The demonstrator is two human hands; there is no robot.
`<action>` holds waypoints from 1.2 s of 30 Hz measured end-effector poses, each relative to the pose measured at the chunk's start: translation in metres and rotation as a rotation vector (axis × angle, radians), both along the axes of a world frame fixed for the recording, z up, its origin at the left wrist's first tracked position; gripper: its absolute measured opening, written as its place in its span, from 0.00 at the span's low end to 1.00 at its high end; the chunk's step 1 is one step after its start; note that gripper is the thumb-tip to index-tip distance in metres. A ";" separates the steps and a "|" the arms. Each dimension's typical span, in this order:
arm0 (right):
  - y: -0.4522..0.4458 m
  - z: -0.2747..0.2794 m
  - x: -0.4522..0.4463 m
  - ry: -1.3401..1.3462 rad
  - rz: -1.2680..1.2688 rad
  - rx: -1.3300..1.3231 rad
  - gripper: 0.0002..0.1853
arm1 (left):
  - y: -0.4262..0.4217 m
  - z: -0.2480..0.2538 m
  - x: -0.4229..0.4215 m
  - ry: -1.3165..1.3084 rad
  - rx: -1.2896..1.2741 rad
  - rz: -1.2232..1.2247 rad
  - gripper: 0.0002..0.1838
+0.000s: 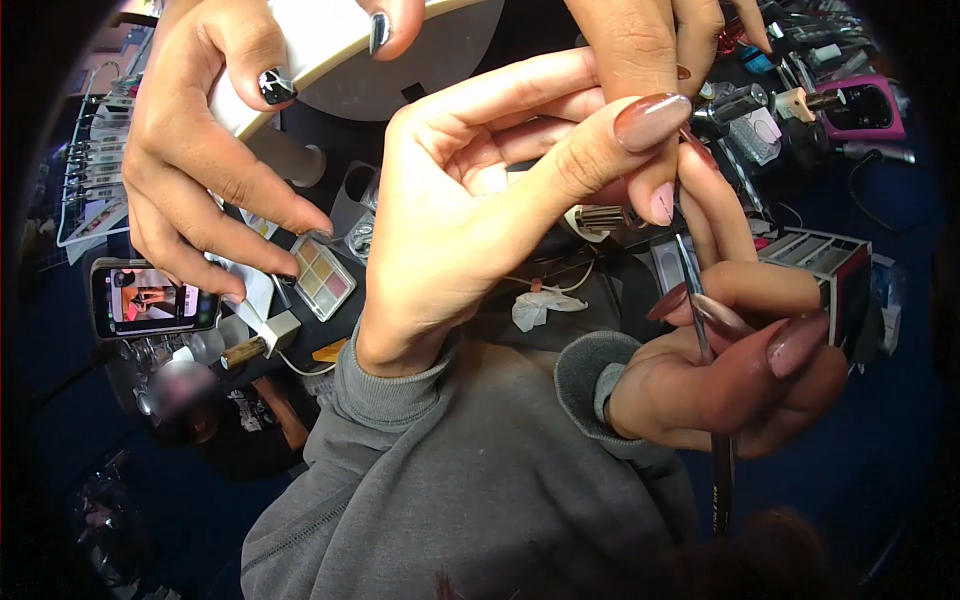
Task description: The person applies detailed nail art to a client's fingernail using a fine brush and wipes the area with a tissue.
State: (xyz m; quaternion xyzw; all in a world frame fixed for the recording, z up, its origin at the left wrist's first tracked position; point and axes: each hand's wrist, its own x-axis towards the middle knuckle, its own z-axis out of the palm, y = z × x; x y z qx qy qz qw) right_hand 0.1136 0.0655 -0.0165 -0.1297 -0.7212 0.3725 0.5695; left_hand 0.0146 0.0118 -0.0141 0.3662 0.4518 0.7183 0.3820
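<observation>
My left hand (450, 200), in a grey sleeve, is closed around a finger of another person's hand (625, 45) reaching in from the top. That finger's nail (661, 204) is pale pink and points down toward me. A slim nail art brush (698, 320) with a dark handle is pinched in my right hand (745, 370). The brush's thin upper end comes up beside the pink nail; I cannot tell whether it touches. The other person's second hand (190, 150), with black decorated nails, rests by a white, cream-edged lamp (330, 30).
At left lie a lit phone (155, 298), a palette of colours (325, 278) and a bottle with a gold cap (258, 342). A crumpled tissue (545, 305) sits in the middle. On the right are a pink device (865, 108), several bottles and a box (825, 255).
</observation>
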 end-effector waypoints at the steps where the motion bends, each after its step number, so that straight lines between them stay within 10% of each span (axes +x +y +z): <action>1: 0.000 0.000 0.000 0.002 0.000 -0.002 0.17 | 0.000 0.000 0.001 0.001 -0.001 -0.001 0.16; 19: 0.000 0.000 -0.003 0.014 -0.029 -0.014 0.16 | 0.001 0.004 0.003 -0.009 -0.055 0.005 0.18; 21: -0.001 0.000 -0.003 0.014 -0.030 -0.016 0.16 | 0.007 0.006 0.007 -0.367 -0.040 0.094 0.12; 36: 0.001 0.002 -0.002 0.024 -0.040 -0.011 0.15 | -0.001 0.004 0.001 -0.017 -0.065 -0.014 0.18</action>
